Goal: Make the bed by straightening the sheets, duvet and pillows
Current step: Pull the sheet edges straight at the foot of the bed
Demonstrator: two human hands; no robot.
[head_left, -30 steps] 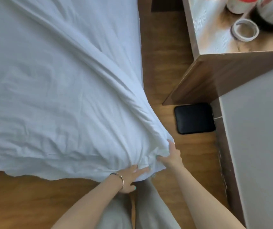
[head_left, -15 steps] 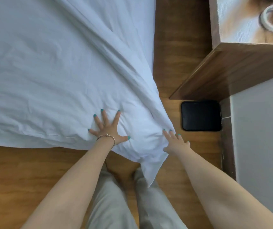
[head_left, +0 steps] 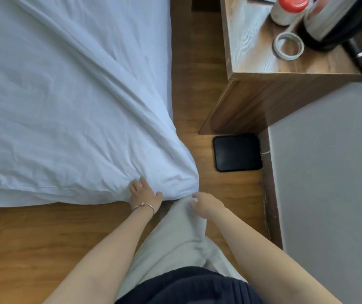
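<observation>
- The left hand, with a thin metal bangle at its wrist, lay on the near corner of the white wrinkled cotton duvet, fingers spread and pressing down; its grip was loose, with no fabric pinched.
- The right hand hovered just beside that corner, above the pale grey trouser leg; its grip was relaxed and empty, fingers slightly curled.
- The duvet covered the bed across the left of the view. Its corner hung over the edge toward the person. One long ridge fold ran diagonally from the far left down to the corner.
- Brown wooden plank floor lay beneath, and a grey wall stood on the right.
- One flat black square pad lay on the floor beside the wall.
- One dark wooden table stood at the far right, carrying one white tape ring, one white bottle with a red cap, and one dark appliance that I could not identify.
- Counted: two hands, one duvet; no pillows showed.
</observation>
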